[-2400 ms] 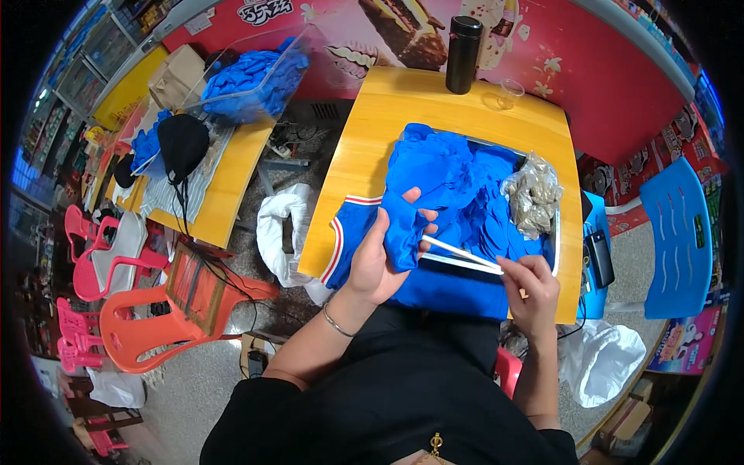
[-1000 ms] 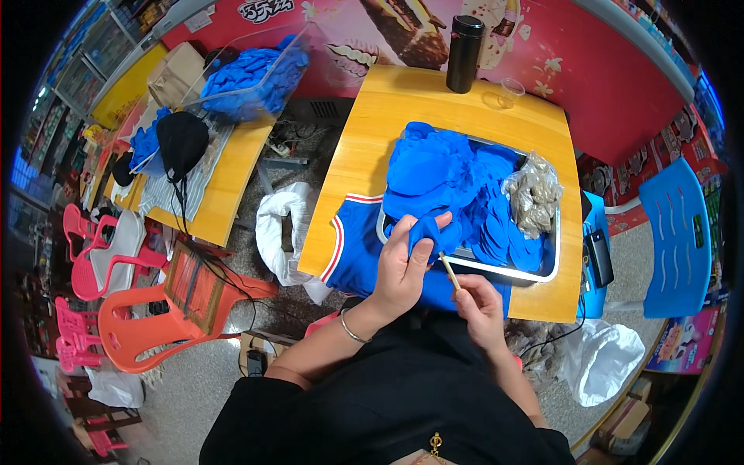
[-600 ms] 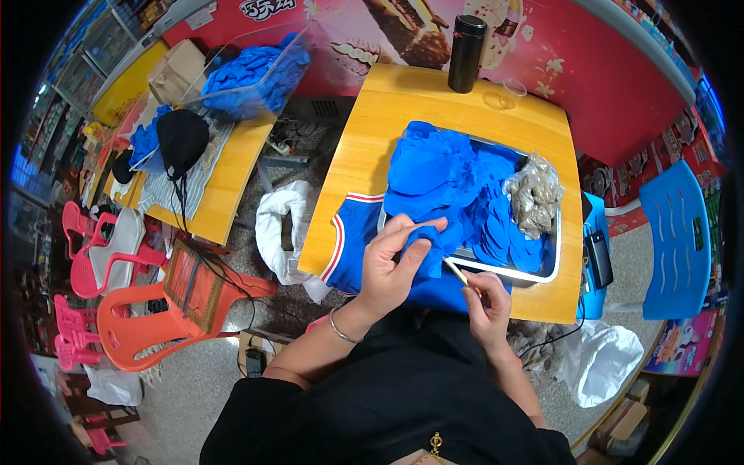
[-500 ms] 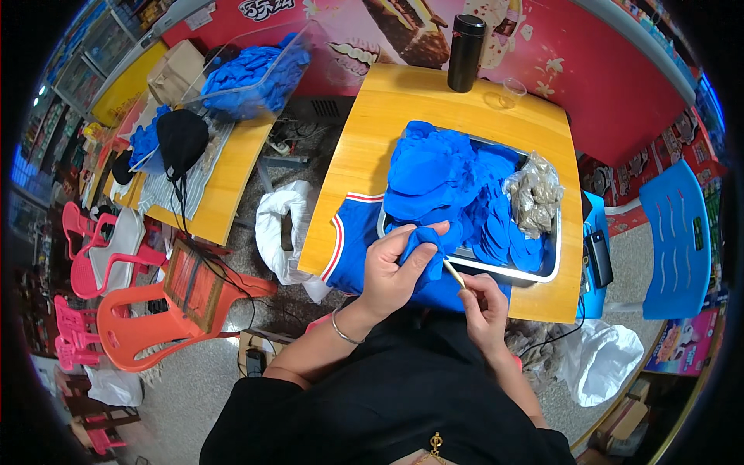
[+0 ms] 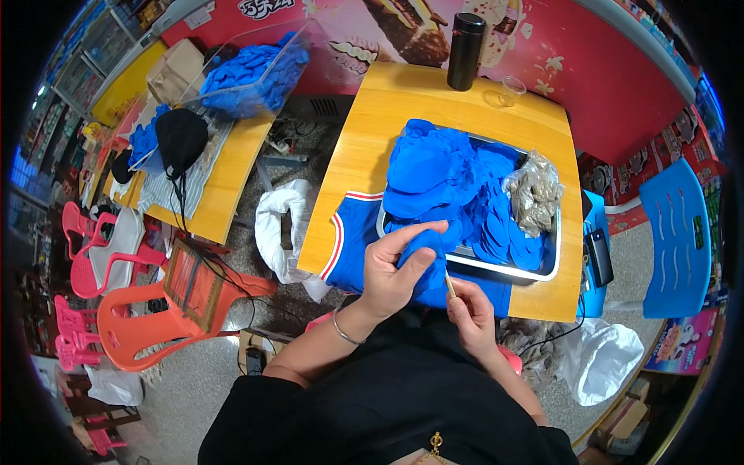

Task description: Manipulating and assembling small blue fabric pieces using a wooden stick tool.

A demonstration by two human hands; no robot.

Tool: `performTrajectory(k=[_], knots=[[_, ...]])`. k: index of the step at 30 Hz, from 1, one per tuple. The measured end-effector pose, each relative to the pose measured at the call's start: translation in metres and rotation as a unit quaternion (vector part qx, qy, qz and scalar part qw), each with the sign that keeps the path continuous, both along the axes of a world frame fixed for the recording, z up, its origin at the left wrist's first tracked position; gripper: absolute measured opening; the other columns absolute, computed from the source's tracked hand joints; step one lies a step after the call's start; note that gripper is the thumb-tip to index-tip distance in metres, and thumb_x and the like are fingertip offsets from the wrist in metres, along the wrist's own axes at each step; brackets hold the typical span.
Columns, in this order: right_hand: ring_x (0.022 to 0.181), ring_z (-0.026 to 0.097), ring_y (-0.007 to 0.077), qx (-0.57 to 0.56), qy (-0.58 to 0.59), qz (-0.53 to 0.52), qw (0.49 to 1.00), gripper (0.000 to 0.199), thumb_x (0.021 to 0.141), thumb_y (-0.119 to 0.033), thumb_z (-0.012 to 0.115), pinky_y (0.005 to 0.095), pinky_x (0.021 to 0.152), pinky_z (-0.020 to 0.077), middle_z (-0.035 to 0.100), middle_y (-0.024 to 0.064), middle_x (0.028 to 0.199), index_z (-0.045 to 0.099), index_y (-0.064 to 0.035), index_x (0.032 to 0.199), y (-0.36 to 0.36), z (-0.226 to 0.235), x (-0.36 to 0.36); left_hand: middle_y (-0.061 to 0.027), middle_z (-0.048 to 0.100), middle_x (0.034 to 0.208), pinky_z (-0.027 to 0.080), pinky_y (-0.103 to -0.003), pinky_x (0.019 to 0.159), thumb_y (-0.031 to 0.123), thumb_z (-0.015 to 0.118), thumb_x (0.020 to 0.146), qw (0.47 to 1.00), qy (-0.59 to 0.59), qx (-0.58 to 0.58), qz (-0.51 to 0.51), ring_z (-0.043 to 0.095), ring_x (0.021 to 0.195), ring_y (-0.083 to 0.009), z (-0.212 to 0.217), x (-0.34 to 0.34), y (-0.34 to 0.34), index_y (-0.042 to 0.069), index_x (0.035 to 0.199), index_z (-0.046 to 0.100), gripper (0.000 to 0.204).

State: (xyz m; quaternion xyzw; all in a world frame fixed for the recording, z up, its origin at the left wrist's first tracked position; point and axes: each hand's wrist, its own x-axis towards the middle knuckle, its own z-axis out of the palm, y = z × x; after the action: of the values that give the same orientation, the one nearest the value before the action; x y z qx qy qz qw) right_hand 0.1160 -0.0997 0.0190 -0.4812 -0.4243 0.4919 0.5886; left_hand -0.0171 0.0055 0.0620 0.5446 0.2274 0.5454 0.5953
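Observation:
A blue fabric piece sits in my left hand, its thumb and fingers closed around the edge. My right hand pinches a thin pale stick, whose upper end meets the fabric piece; its tip is hidden there. Just beyond my hands stands a white-rimmed tray heaped with blue fabric pieces, many of them rounded. In its right part lies a clear plastic bag of greyish-brown lumps. Under my hands and the tray's near side is a blue garment with red and white trim.
A black bottle and a clear cup stand at the back of the yellow table. To the left, another table bears a clear bin of blue pieces. An orange chair is at left, a blue chair at right.
My right hand has moved slightly down and left with the stick, which now stands more upright. The fabric piece hangs more spread out below my left thumb.

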Motion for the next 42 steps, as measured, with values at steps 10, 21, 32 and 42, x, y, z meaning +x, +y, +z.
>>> performTrajectory(k=[10, 21, 32, 42], knots=[[0.062, 0.055, 0.0190, 0.186, -0.330, -0.068, 0.923, 0.042, 0.071, 0.011, 0.058, 0.0267, 0.056, 0.0429, 0.058, 0.0084, 0.073, 0.064, -0.0087, 0.107, 0.021, 0.010, 0.024, 0.0006, 0.050, 0.065, 0.031, -0.022, 0.052, 0.009, 0.060, 0.084, 0.990, 0.102, 0.083, -0.044, 0.039, 0.059, -0.0057, 0.013, -0.006, 0.014, 0.000, 0.092, 0.069, 0.014], [0.056, 0.053, 0.0190, 0.238, -0.441, -0.064, 0.863, 0.044, 0.064, 0.008, 0.063, 0.0280, 0.050, 0.0413, 0.053, 0.0048, 0.065, 0.067, -0.0137, 0.103, 0.023, 0.002, 0.042, -0.0015, 0.051, 0.062, 0.033, -0.023, 0.054, 0.007, 0.062, 0.082, 0.979, 0.157, 0.091, -0.088, 0.043, 0.061, -0.0078, 0.025, -0.009, 0.021, 0.002, 0.090, 0.070, 0.012], [0.059, 0.055, 0.0212, 0.215, -0.417, -0.079, 0.880, 0.043, 0.066, 0.010, 0.061, 0.0283, 0.053, 0.0435, 0.055, 0.0065, 0.070, 0.065, -0.0098, 0.104, 0.026, 0.002, 0.040, 0.0000, 0.046, 0.061, 0.030, -0.022, 0.052, 0.011, 0.063, 0.083, 0.982, 0.166, 0.080, -0.046, 0.039, 0.058, -0.0069, 0.013, -0.007, 0.018, 0.003, 0.095, 0.069, 0.016], [0.062, 0.047, 0.0127, 0.126, -0.207, -0.023, 0.970, 0.036, 0.079, 0.010, 0.052, 0.0230, 0.055, 0.0350, 0.052, 0.0058, 0.075, 0.058, -0.0034, 0.111, 0.010, -0.009, 0.009, -0.0023, 0.051, 0.065, 0.032, -0.022, 0.053, 0.027, 0.065, 0.082, 0.981, 0.095, 0.166, 0.042, 0.043, 0.059, -0.0089, 0.002, -0.005, 0.015, 0.000, 0.102, 0.066, 0.033]])
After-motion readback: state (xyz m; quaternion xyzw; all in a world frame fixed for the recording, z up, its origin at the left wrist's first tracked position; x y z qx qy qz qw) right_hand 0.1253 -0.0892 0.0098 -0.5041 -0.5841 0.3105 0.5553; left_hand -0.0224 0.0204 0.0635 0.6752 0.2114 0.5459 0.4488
